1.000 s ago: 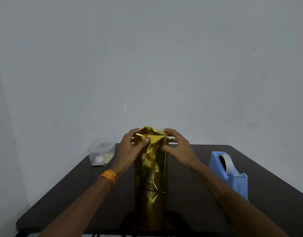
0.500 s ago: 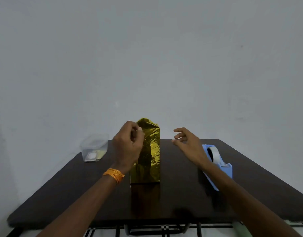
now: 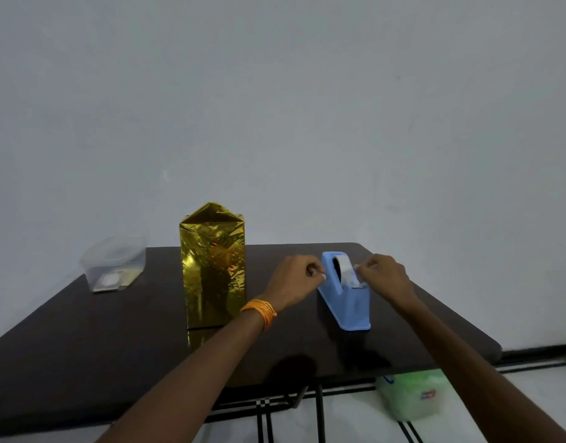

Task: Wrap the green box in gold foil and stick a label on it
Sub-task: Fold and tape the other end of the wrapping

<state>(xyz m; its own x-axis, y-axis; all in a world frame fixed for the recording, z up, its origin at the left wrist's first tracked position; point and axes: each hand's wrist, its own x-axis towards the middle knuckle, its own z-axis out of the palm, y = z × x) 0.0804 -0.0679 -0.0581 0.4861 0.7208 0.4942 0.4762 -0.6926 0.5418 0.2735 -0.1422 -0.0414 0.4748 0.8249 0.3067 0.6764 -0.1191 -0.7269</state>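
The box stands upright on the dark table, fully covered in gold foil; no green shows, and the top foil is folded to a peak. Neither hand touches it. To its right is a blue tape dispenser. My left hand, with an orange band at the wrist, has its fingers curled against the dispenser's upper left side and grips it there. My right hand pinches the end of the tape near the cutter. No label is visible.
A clear plastic container with small items inside sits at the table's back left. Under the table's right front edge, a green plastic packet lies on the white tiled floor. A plain wall rises behind the table.
Both hands let go of the foil at the box's top and moved right to the tape dispenser. The wrapped box now stands alone.
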